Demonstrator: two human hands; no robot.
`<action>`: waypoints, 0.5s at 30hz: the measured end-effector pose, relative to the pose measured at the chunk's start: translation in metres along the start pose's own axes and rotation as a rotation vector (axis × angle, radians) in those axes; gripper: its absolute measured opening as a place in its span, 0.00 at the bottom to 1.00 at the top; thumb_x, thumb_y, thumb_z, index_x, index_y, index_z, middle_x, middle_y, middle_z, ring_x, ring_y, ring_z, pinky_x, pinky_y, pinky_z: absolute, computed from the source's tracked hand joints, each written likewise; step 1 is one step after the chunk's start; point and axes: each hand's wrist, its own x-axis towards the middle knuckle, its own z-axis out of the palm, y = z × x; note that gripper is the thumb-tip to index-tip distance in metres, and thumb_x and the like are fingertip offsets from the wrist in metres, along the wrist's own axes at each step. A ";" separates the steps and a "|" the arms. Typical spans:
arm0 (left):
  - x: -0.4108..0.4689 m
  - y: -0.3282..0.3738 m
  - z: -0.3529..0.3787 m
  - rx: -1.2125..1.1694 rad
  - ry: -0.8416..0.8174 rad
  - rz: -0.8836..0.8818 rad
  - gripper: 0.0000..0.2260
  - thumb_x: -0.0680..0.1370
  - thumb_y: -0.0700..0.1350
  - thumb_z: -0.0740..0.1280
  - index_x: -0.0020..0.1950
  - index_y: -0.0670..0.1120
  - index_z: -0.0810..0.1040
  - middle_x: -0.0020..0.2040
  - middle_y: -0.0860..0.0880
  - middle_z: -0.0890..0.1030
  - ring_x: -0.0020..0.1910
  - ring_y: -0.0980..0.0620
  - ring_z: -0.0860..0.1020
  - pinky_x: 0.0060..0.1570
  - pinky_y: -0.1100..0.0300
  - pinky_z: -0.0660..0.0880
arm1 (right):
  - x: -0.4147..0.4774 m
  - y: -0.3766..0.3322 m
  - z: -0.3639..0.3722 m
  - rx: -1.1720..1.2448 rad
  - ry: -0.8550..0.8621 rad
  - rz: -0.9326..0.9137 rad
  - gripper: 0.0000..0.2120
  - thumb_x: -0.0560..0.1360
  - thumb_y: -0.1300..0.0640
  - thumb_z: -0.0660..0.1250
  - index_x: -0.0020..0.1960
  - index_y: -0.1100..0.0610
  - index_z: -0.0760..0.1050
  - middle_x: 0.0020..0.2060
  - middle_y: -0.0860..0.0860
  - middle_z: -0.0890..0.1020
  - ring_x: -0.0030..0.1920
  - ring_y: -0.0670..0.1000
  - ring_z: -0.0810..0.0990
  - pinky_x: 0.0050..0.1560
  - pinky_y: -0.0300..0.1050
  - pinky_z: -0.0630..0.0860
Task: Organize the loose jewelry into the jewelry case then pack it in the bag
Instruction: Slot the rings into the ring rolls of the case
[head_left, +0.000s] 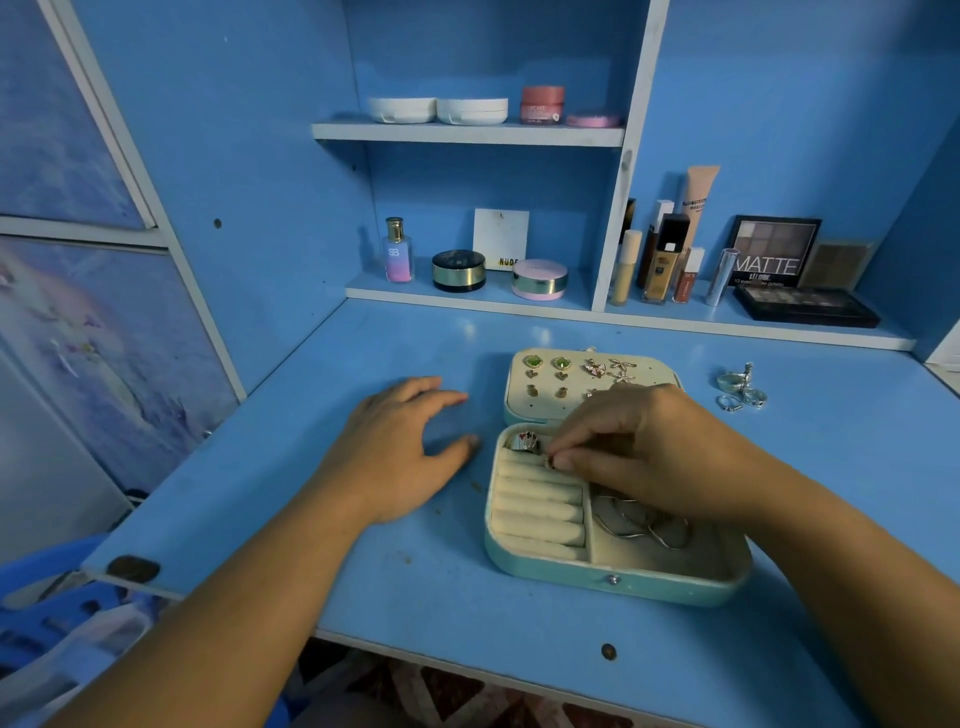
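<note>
A teal jewelry case (613, 579) lies open on the blue desk (405, 582). Its lid panel (550, 402) carries several earrings. My right hand (644, 447) is over the ring rolls and pinches a small ring (549, 461) at the top rolls. A ring with red and black card suits (525, 441) sits in the top slot. Silver chains (644, 522) lie in the right compartment. Several loose silver rings (740, 389) sit on the desk right of the case. My left hand (405, 447) rests on the desk left of the case, fingers relaxed. No bag is in view.
Shelves behind the desk hold cosmetics: a perfume bottle (398, 250), compacts (458, 270), foundation tubes (662, 260), and eyeshadow palettes (808, 306). A blue plastic chair (47, 603) stands at lower left. The desk's front edge is close to me.
</note>
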 end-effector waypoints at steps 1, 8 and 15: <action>0.000 0.000 0.000 0.004 0.001 0.004 0.27 0.72 0.69 0.59 0.70 0.63 0.69 0.74 0.60 0.64 0.73 0.55 0.63 0.73 0.56 0.58 | -0.001 0.004 -0.004 0.056 0.061 0.041 0.05 0.72 0.51 0.71 0.47 0.49 0.84 0.43 0.41 0.84 0.45 0.40 0.80 0.46 0.33 0.75; 0.000 -0.002 0.001 0.012 0.004 -0.005 0.35 0.65 0.73 0.52 0.69 0.63 0.69 0.74 0.59 0.65 0.72 0.54 0.64 0.73 0.55 0.60 | -0.007 0.056 -0.039 -0.152 0.474 0.408 0.04 0.75 0.55 0.68 0.48 0.49 0.81 0.36 0.38 0.76 0.37 0.46 0.75 0.34 0.33 0.67; -0.002 0.003 -0.001 0.019 0.018 0.009 0.34 0.66 0.72 0.53 0.69 0.60 0.72 0.73 0.56 0.67 0.72 0.53 0.66 0.72 0.57 0.61 | -0.036 0.125 -0.074 -0.206 0.585 0.726 0.10 0.78 0.59 0.62 0.56 0.54 0.80 0.50 0.54 0.82 0.49 0.57 0.77 0.49 0.44 0.69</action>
